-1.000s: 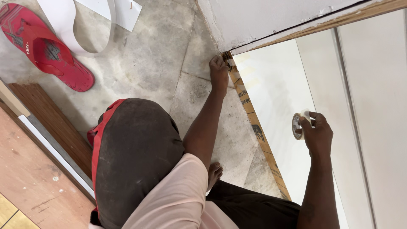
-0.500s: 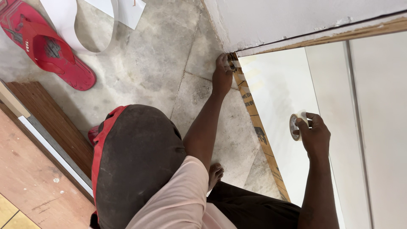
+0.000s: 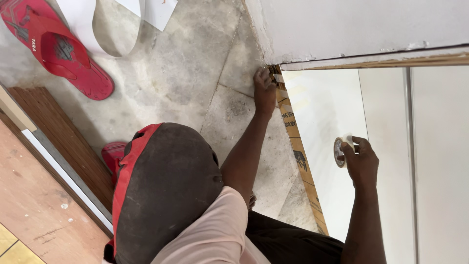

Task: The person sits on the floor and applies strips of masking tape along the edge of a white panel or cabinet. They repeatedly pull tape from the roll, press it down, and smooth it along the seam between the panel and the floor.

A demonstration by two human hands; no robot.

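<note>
My left hand [image 3: 264, 91] presses its fingertips on the top end of a brown printed tape strip [image 3: 294, 136]. The strip runs down the left edge of a white panel [image 3: 326, 112], where the panel meets the grey stone floor [image 3: 185, 78]. My right hand [image 3: 361, 162] rests on the panel further down and grips a small roll of tape [image 3: 338, 152] between thumb and fingers. The roll sits a short way right of the strip. My bent knee in dark shorts with a red stripe [image 3: 166, 190] fills the lower middle.
A red flip-flop [image 3: 56, 46] lies at the top left, and a second red one [image 3: 113, 154] peeks out by my knee. A curled white strip [image 3: 85, 24] and white paper [image 3: 156, 10] lie nearby. Brown planks [image 3: 58, 132] run along the left. A white wall [image 3: 361, 24] borders the panel's top.
Both hands keep nearly the same places on the panel edge. The view has shifted slightly, and the right hand with the roll sits a little lower.
</note>
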